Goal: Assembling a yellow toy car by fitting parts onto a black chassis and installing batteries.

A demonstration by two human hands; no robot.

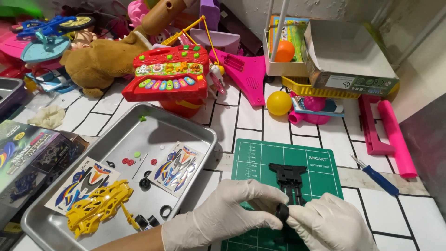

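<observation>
**Q:** What do the two hands hold, and how?

**A:** Both are gloved in white and brought together low on the green cutting mat (320, 169). The left hand (223, 216) and the right hand (327, 225) pinch a small black wheel (282, 212) between their fingertips, closed on it from either side — it sits at the near end of the black toy-car chassis (289, 179), which lies flat on the mat. Whether the wheel is already seated on the chassis cannot be told; the fingers cover the joint.

**Q:** Why does the chassis lie on the mat and not in the tray?

**A:** Judging by the layout, the mat gives a flat, non-slip bed close to the body, so that both hands can press on one small part.

**Q:** And the tray?

**A:** The metal tray (195, 128), just left of the mat, keeps loose parts from rolling off: a yellow car body shell (95, 207), two sticker sheets (176, 168), spare black tyres (145, 183) and small red and green pieces.

**Q:** What else lies near?

**A:** A blue-handled screwdriver (378, 178) rests right of the mat, within reach — untouched. The kit box (28, 155) sits at far left; toys, among them a red toy keyboard (169, 72) and a yellow ball (278, 102), crowd the back of the tiled table (251, 123).
</observation>
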